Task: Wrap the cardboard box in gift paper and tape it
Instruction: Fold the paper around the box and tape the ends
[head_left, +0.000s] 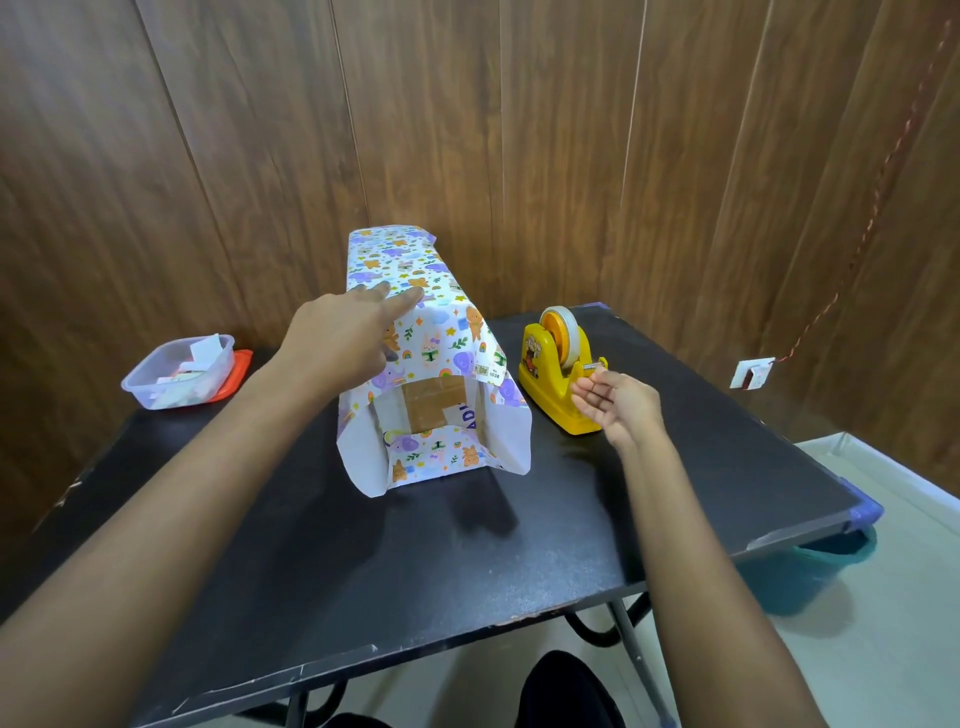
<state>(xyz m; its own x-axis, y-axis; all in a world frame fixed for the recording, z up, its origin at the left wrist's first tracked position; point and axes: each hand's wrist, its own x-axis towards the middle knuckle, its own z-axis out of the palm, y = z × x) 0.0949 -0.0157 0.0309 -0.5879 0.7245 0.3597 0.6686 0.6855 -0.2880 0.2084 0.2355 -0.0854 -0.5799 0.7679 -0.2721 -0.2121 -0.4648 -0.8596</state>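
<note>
On the middle of the black table (467, 545), the cardboard box (431, 402) lies with its long axis running from 6 to 12 o'clock. The gift paper (415, 270) is drawn over its top and sides. The near end is open, and brown card shows between the loose flaps.

Our left hand (337, 332) lies flat on the papered top, fingers straight and pointing to about 1 o'clock, pressing the paper down. Our right hand (618, 405) is at 3 o'clock of the box, palm up, with its fingers loosely curled. Their tips are at the cutter of the yellow tape dispenser (550, 374). We cannot tell whether they pinch the tape's end.

We judge the step in hand to be fetching a strip of tape. The spot under our left fingers lies at about 10 o'clock from the right fingertips, and near. So the right hand should carry the tape over, and the strip should be laid across the long axis, not along it.
</note>
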